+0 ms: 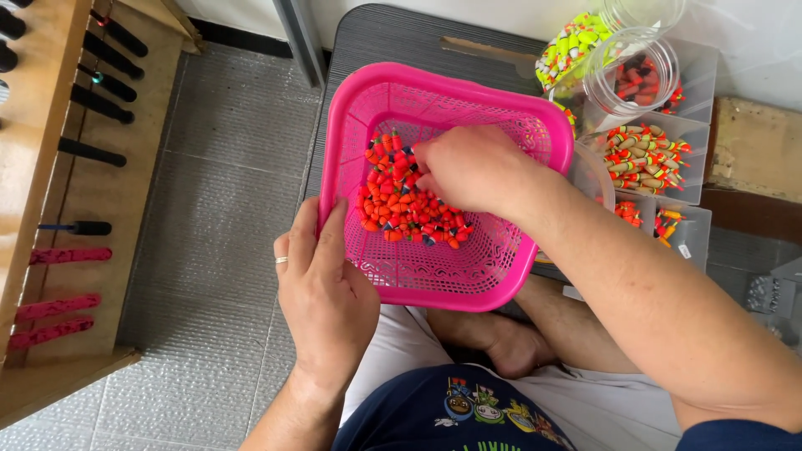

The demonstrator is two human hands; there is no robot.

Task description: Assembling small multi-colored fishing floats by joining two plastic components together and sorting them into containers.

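A pink plastic basket (pixel 434 280) rests tilted on the edge of a dark stool and my lap. Inside lies a pile of several small orange-red fishing floats (pixel 401 209). My left hand (pixel 322 280) grips the basket's near-left rim, thumb inside, a ring on one finger. My right hand (pixel 468 167) reaches into the basket from the right, its fingertips curled onto the top of the float pile; whether a float is pinched between them is hidden.
Clear plastic trays (pixel 697 196) of orange, yellow and green floats stand to the right, with a round clear jar (pixel 631 75) behind. A wooden rack (pixel 63 192) with dark and pink handles stands at the left. Grey tiled floor (pixel 217 209) lies between.
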